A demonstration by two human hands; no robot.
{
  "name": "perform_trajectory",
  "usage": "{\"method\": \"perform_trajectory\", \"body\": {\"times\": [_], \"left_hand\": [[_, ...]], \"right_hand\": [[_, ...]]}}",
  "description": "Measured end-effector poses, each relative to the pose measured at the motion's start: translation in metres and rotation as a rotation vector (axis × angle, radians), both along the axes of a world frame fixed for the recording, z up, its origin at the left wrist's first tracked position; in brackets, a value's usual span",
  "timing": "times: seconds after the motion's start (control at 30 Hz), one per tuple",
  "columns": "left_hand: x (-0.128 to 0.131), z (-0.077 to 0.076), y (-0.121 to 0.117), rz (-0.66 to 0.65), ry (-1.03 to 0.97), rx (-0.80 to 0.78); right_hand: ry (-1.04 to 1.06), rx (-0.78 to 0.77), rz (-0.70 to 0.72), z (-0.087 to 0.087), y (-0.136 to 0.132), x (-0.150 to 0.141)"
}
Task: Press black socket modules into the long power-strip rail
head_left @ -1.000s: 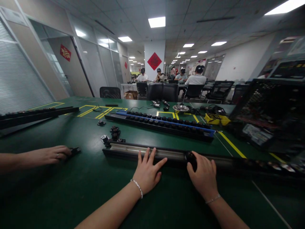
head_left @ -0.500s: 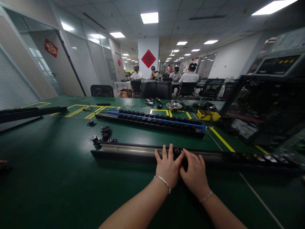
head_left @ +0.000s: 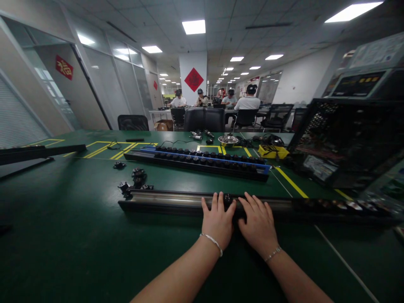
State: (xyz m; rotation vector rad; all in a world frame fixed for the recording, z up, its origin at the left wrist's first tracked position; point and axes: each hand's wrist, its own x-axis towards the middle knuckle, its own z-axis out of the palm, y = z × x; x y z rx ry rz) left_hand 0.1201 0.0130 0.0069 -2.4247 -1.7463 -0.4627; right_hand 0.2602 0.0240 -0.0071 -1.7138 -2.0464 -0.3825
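Both grips wide, your left hand (head_left: 217, 225) and right hand (head_left: 259, 227) rest on the long metal channel (head_left: 167, 201) on the bench (head_left: 78, 248), a small black component (head_left: 227, 197) in it beside your left thumb (head_left: 232, 208); light, even pressure should keep it straight.

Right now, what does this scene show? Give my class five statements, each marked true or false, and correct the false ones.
1. The left hand and right hand have fingers over the black rail. True.
2. The hands are crossed. False: they lie side by side.
3. A small black part shows between the hands. True.
4. The yellow container stands left of the metal bowl. False: it stands to the right.
5. The tabletop is white. False: it is green.
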Motion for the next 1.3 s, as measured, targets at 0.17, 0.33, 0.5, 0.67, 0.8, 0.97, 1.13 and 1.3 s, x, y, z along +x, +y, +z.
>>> {"method": "perform_trajectory", "body": {"times": [0.17, 0.33, 0.5, 0.67, 0.8, 0.97, 1.13, 1.3], "left_hand": [[-0.008, 0.001, -0.001, 0.024, 0.027, -0.014], [-0.017, 0.002, -0.002, 0.031, 0.051, -0.023], [-0.028, 0.004, -0.003, 0.043, 0.069, -0.019], [-0.046, 0.004, -0.005, 0.064, 0.096, -0.017], [-0.062, 0.003, -0.006, 0.085, 0.117, 0.003], [-0.078, 0.001, -0.006, 0.134, 0.12, 0.035], [-0.088, 0.002, -0.007, 0.156, 0.115, 0.044], [-0.095, 0.005, -0.008, 0.18, 0.117, 0.026]], "right_hand": [[0.005, 0.006, 0.0, 0.0, 0.001, 0.0], [0.009, 0.001, 0.002, 0.001, 0.001, -0.001], [-0.001, 0.01, 0.008, 0.0, 0.001, 0.0], [-0.006, 0.02, 0.006, -0.001, 0.001, 0.0], [0.003, -0.006, -0.002, 0.0, 0.001, -0.001], [0.021, -0.026, -0.001, 0.001, 0.001, 0.0], [0.021, -0.018, 0.0, 0.001, 0.001, 0.0], [0.008, -0.033, 0.002, 0.003, 0.0, 0.001]]}}
